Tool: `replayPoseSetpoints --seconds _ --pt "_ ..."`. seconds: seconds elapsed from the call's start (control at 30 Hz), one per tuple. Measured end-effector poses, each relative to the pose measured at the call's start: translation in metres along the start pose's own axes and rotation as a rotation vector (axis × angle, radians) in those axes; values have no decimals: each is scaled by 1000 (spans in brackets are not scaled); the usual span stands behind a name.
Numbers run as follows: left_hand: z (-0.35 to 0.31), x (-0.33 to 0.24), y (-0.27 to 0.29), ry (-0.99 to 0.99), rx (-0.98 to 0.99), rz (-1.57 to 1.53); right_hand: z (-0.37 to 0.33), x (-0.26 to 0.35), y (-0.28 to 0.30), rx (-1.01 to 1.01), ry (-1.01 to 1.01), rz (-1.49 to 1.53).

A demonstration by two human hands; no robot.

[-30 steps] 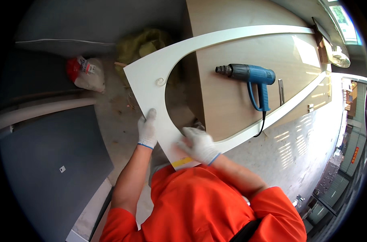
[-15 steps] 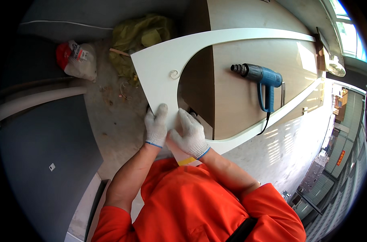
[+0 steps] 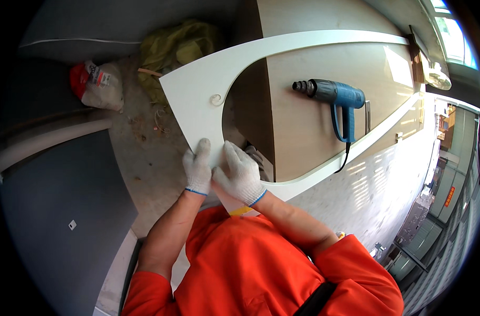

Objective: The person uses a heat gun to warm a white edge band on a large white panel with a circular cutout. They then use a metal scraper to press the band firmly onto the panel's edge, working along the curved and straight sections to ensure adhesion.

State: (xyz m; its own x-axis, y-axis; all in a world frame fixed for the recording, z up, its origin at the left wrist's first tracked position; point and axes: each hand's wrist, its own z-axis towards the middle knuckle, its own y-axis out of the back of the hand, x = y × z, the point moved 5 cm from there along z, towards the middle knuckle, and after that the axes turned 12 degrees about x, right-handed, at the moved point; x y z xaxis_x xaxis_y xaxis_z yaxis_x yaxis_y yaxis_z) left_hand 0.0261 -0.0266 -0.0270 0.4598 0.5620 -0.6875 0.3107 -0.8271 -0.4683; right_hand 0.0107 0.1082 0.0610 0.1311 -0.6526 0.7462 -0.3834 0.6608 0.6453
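White-knit-gloved left hand (image 3: 197, 167) and likewise gloved right hand (image 3: 241, 174) are clamping a flat, white, arch-cut panel (image 3: 197, 102); a blue-and-black pistol-shaped heat gun (image 3: 337, 95) is lying beyond.

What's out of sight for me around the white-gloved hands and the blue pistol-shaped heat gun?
- Left hand, head view: fingers beyond the thumb, hidden by the white flat panel with a rounded cut-out.
- Right hand, head view: palm, hidden by its own back.
- Panel's underside, head view: faces away.
- Heat gun, head view: the far end of its thin black cord is hidden past the panel's outer edge.
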Motion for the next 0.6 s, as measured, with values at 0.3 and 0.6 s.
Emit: replayPoseSetpoints --seconds 0.3,0.6 --pt "3 6 10 -15 41 16 6 6 5 2 -63 33" --pt "17 28 25 319 362 -480 -49 -39 116 -121 53 -199"
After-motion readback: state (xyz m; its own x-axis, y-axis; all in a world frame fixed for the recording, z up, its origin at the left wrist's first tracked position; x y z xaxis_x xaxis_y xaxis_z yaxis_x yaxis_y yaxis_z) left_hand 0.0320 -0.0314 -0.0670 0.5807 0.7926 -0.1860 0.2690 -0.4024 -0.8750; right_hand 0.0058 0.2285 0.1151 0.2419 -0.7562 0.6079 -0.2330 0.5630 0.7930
